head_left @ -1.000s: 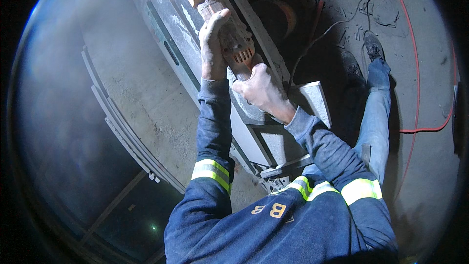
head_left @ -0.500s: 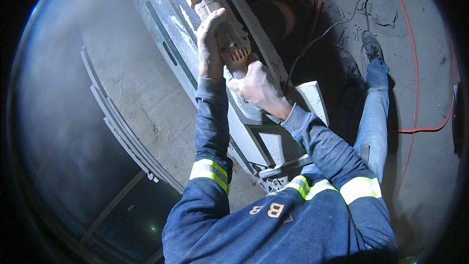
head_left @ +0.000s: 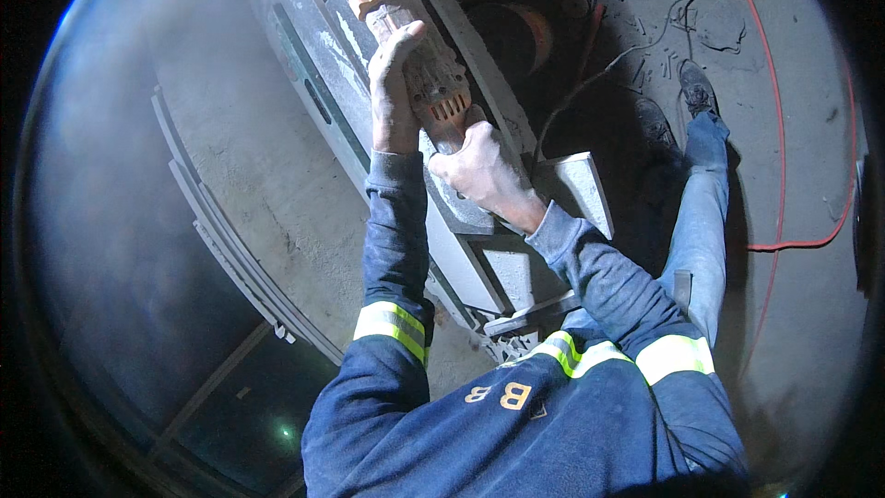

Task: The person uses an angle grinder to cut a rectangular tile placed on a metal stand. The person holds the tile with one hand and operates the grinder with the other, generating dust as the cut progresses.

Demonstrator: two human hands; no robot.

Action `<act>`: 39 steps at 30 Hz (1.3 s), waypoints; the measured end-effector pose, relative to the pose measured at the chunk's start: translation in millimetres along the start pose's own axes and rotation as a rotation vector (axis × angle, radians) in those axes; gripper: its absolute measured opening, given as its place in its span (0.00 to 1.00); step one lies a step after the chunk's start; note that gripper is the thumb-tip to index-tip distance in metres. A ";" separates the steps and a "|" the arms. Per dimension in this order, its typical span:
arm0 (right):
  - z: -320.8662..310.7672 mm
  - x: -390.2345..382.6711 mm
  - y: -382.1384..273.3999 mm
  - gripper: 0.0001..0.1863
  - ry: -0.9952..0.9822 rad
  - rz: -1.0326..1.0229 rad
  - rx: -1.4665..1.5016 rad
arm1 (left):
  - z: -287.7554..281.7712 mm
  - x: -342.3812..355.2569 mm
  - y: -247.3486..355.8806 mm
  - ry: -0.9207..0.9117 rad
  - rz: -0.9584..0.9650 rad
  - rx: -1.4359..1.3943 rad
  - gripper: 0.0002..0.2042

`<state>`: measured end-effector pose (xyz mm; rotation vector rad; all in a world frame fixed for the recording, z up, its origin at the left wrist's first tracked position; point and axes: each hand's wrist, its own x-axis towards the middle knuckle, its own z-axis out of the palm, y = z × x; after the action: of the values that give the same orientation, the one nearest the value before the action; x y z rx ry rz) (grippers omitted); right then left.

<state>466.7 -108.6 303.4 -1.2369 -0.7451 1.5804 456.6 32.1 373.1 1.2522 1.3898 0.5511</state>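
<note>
A dusty orange-and-grey angle grinder [head_left: 426, 65] lies slantwise over a pale, dust-covered workpiece [head_left: 346, 41], its head at the top edge of the picture. My left hand [head_left: 394, 97] is wrapped along the side of the grinder's body, thumb on top. Around the rear handle, below the orange vents, my right hand [head_left: 489, 171] is closed. Its fingertips are hidden beneath the handle. The grinder's disc is mostly out of sight, so I cannot tell whether it touches the surface.
A red hose [head_left: 782, 129] and a dark cable [head_left: 636, 46] run over the floor at right, among small scattered offcuts. Curved pale strips [head_left: 226, 240] lie at left. A pale angled plate [head_left: 581, 189] stands by my right wrist. Dust hazes the upper left.
The scene sits very slightly further left in the picture. Both hands keep the same hold on the angle grinder.
</note>
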 end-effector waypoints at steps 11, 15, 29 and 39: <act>-30.4 -9.5 -41.6 0.22 0.033 0.171 0.188 | -6.3 4.5 -7.1 0.009 -0.005 -0.014 0.17; -18.5 1.9 -37.1 0.24 0.086 0.180 0.223 | -0.8 5.7 0.2 0.023 -0.026 -0.040 0.18; -16.4 -11.1 -26.6 0.18 0.022 0.210 0.174 | -9.9 1.0 -10.4 0.018 0.006 0.003 0.15; -11.8 8.9 -23.2 0.24 0.009 0.104 0.149 | -8.3 7.0 -3.2 0.008 -0.021 -0.011 0.18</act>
<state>485.0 -93.2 317.1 -1.1887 -0.5545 1.6825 449.3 39.9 369.6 1.2268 1.4032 0.5487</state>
